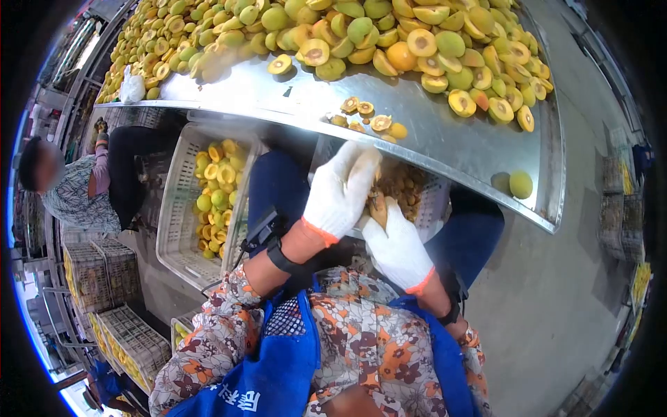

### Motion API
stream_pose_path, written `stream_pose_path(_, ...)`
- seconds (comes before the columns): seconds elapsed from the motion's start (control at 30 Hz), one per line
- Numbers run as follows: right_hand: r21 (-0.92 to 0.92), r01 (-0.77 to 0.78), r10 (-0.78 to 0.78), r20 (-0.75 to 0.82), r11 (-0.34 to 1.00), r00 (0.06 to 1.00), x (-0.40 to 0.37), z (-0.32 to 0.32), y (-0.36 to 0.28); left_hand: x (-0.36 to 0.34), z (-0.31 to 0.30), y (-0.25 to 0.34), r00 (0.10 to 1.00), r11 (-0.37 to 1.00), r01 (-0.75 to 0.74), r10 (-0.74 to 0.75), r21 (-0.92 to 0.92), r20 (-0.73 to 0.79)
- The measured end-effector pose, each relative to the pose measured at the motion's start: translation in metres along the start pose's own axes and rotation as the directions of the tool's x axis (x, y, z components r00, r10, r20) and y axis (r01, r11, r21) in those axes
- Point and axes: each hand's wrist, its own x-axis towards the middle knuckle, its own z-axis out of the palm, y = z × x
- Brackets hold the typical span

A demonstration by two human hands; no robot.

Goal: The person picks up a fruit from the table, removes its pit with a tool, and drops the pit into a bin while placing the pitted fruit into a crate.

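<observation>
My left hand (339,189), in a white glove with brown-stained fingertips, is closed just below the metal table's front edge. What it holds, if anything, is hidden by its fingers. Close by on the right, my gloved right hand (399,247) is wrapped round a small tool with a brown handle (378,210), its dark tip pointing up towards the left hand. Under both hands stands a light crate holding brown pits and scraps (411,186). On the table rim above the hands lie small cut pieces (381,123).
Halved yellow-green fruit (333,35) is heaped across the metal table (264,90). One green fruit (520,185) sits at its right corner. A crate (170,208) of fruit halves stands left of my legs. Another person (83,187) sits at far left near stacked crates (104,274).
</observation>
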Motion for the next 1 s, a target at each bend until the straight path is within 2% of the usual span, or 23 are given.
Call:
stream_pose_path(0.03,0.051,-0.014,0.013,0.020,0.999,1.000,-0.001,0.000,0.001,0.000,-0.001,-0.003,0.998,0.996,-0.062,0.061,0.062,0.013)
stream_pose_path(0.07,0.103,-0.033,0.030,0.039,0.994,0.999,-0.002,0.000,0.000,0.000,-0.001,-0.005,0.998,0.996,-0.061,0.060,0.066,0.013)
stream_pose_path(0.1,0.063,-0.125,0.121,0.062,0.990,0.991,-0.005,-0.002,-0.004,-0.001,-0.001,-0.005,1.000,0.996,-0.010,0.008,0.089,0.029)
stream_pose_path(0.17,0.072,-0.083,0.079,0.055,0.994,0.995,-0.005,-0.001,0.006,0.001,0.000,-0.005,0.997,0.993,0.043,-0.049,0.114,0.054)
stream_pose_path(0.23,0.085,-0.057,0.052,0.051,0.995,0.997,-0.008,-0.003,0.011,0.001,0.001,-0.007,0.998,0.998,-0.011,0.008,0.054,0.062)
stream_pose_path(0.27,0.236,-0.237,0.195,0.190,0.942,0.962,-0.006,-0.008,0.009,-0.001,0.003,-0.008,0.998,0.999,0.001,-0.005,0.053,0.070)
stream_pose_path(0.3,0.355,-0.414,0.297,0.340,0.838,0.892,-0.004,-0.014,0.007,0.000,0.005,-0.008,0.997,0.997,-0.050,0.046,0.065,0.063)
stream_pose_path(0.33,0.358,-0.421,0.303,0.340,0.834,0.890,-0.005,-0.018,0.002,0.000,0.006,-0.008,0.994,0.992,-0.101,0.097,0.079,0.055)
stream_pose_path(0.4,0.603,-0.563,0.278,0.503,0.566,0.818,-0.007,-0.026,-0.005,0.004,0.004,-0.010,0.992,0.996,-0.052,0.042,0.079,0.122)
stream_pose_path(0.47,0.646,-0.562,0.270,0.500,0.516,0.823,-0.009,-0.025,0.000,0.003,0.008,-0.019,0.989,0.975,0.058,-0.028,-0.217,0.143)
stream_pose_path(0.5,0.641,-0.559,0.259,0.506,0.525,0.823,-0.008,-0.025,0.002,0.002,0.009,-0.020,0.988,0.975,0.064,-0.032,-0.215,0.148)
stream_pose_path(0.57,0.639,-0.549,0.254,0.498,0.539,0.829,-0.009,-0.025,0.002,0.002,0.014,-0.020,0.996,1.000,-0.018,0.019,-0.012,0.085)
stream_pose_path(0.6,0.641,-0.575,0.299,0.496,0.507,0.816,-0.008,-0.022,0.000,0.007,0.014,-0.022,0.995,0.999,-0.028,0.030,-0.021,0.100)
stream_pose_path(0.63,0.645,-0.600,0.347,0.490,0.473,0.800,-0.010,-0.020,-0.003,0.012,0.011,-0.027,0.974,0.997,0.078,-0.072,-0.019,0.214)
stream_pose_path(0.67,0.659,-0.588,0.325,0.490,0.469,0.809,-0.011,-0.021,-0.004,0.018,0.009,-0.029,0.930,0.984,0.176,-0.165,-0.003,0.327)
stream_pose_path(0.7,0.636,-0.610,0.341,0.506,0.472,0.792,-0.011,-0.021,-0.004,0.017,0.007,-0.025,0.928,0.987,0.160,-0.147,-0.010,0.343)
stream_pose_path(0.73,0.613,-0.631,0.355,0.522,0.476,0.775,-0.010,-0.022,-0.003,0.014,0.008,-0.031,0.954,0.999,0.052,-0.046,-0.010,0.297)
stream_pose_path(0.8,0.666,-0.655,0.268,0.599,0.356,0.755,-0.013,-0.026,-0.003,0.005,0.011,-0.032,0.977,0.997,-0.075,0.077,-0.017,0.198)
stream_pose_path(0.87,0.704,-0.648,0.273,0.588,0.291,0.761,-0.013,-0.026,-0.007,0.009,0.009,-0.038,0.970,0.992,-0.124,0.129,-0.036,0.206)
stream_pose_path(0.9,0.709,-0.640,0.278,0.578,0.295,0.768,-0.015,-0.025,-0.004,0.011,0.007,-0.039,0.960,0.988,0.029,0.015,-0.155,0.278)
stream_pose_path(0.93,0.719,-0.659,0.216,0.623,0.220,0.752,-0.016,-0.023,0.003,0.012,0.007,-0.039,0.929,0.948,0.187,-0.086,-0.257,0.359)
stream_pose_path(0.97,0.720,-0.678,0.146,0.662,0.147,0.735,-0.016,-0.021,0.009,0.011,0.008,-0.038,0.946,0.976,0.097,-0.030,-0.194,0.321)
stream_pose_path(1.0,0.722,-0.673,0.143,0.658,0.158,0.739,-0.017,-0.021,0.013,0.007,0.008,-0.038,0.947,0.976,0.086,-0.018,-0.198,0.319)
